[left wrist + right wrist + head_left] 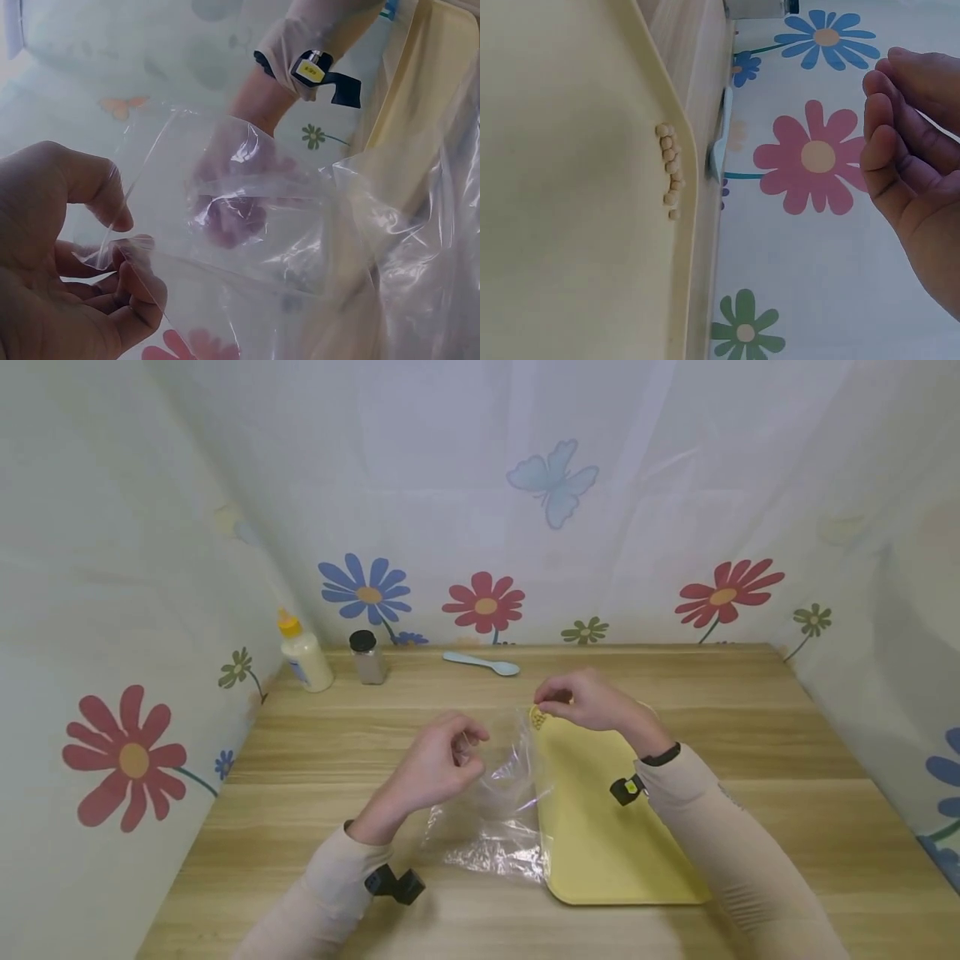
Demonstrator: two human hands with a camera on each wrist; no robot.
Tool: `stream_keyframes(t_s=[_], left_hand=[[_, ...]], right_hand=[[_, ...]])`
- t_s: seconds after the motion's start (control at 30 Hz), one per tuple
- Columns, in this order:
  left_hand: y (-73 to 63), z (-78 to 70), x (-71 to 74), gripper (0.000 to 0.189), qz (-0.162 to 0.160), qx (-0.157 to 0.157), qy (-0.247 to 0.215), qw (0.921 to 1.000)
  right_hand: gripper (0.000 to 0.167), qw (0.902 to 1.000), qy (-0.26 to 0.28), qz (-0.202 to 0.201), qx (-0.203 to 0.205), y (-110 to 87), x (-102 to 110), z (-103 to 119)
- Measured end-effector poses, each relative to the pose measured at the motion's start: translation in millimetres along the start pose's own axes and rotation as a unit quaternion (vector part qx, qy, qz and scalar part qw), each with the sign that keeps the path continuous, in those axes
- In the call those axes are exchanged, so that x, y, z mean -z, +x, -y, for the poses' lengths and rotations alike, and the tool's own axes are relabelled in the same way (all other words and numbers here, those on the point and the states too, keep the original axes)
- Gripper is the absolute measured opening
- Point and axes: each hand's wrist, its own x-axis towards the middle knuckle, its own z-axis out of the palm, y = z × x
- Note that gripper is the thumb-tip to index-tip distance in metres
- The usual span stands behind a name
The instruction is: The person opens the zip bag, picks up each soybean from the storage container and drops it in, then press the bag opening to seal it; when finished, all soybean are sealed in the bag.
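My left hand point(446, 758) pinches the edge of a clear plastic bag point(487, 835). The bag hangs beside and partly over the left edge of a yellow tray point(600, 843). My right hand point(588, 700) is raised over the tray's far left corner with its fingers curled and the tips close together. Nothing shows between them; a small thing could be hidden there. Through the clear film, the left wrist view shows the right hand point(240, 187). Small pale round beads point(671, 166) lie bunched at the tray's rim, below the right fingertips in the head view.
A pale blue spoon point(482, 663) lies at the back of the wooden table point(360, 735). To its left stand a black-lidded jar point(369, 662) and a bottle with a yellow cap point(307, 660). A flowered cloth point(420, 518) hangs behind the table.
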Motion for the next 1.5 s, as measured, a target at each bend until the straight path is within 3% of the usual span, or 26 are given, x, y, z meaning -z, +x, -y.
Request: stream_keyframes(t_s=[0.27,0.5,0.67,1.23,1.5], left_hand=[[-0.4,3.6,3.7,0.031,0.002,0.024,0.002,0.9997],[2.1,4.3,8.7,0.029,0.002,0.023,0.006,0.9997],[4.2,4.9,10.8,0.03,0.003,0.02,0.012,0.9997],[3.3,10.5,10.9,0.029,-0.002,0.034,0.015,0.9993],[4.3,13.2,11.7,0.029,-0.004,0.03,0.015,0.9994]], right_hand=[[0.018,0.9989,-0.022,-0.035,-0.021,-2.1,-8.4,-10.1],[0.019,0.9945,-0.02,-0.077,-0.067,-2.6,-15.4,-26.8],[0.019,0.9923,-0.023,-0.098,-0.072,-2.2,-17.7,-35.6],[0.021,0.9902,-0.031,-0.083,-0.108,-2.3,-26.5,-55.2],[0.022,0.9872,-0.032,-0.058,-0.145,-0.5,-30.7,-68.2]])
